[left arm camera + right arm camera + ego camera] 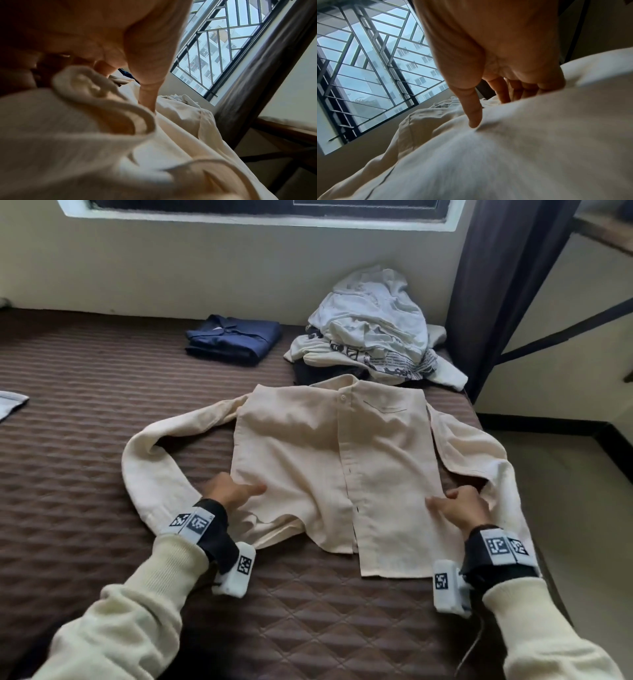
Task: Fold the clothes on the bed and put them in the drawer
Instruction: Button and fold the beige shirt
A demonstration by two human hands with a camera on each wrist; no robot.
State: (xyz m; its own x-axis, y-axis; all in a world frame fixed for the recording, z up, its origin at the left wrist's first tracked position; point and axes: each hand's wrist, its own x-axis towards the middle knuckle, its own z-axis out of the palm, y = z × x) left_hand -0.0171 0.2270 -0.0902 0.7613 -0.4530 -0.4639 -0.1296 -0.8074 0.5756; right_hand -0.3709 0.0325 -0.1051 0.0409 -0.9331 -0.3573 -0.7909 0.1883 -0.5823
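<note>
A cream long-sleeved shirt (325, 457) lies front up and buttoned on the brown quilted bed (85, 440), both sleeves spread out to the sides. My left hand (236, 491) grips the left side edge of the shirt's body, thumb (147, 94) on top of the cloth (171, 148) and fingers curled under a fold. My right hand (459, 505) holds the right side edge the same way: the thumb (471, 108) presses on the cloth (522, 148) and the fingers go down behind its ridge. No drawer is in view.
A folded navy shirt (233, 338) sits at the back of the bed. Next to it lies a heap of unfolded light clothes (373, 337). A dark curtain (496, 285) hangs at the back right, beside the bed's right edge and the floor (565, 474). A pale cloth (10, 402) shows at the far left.
</note>
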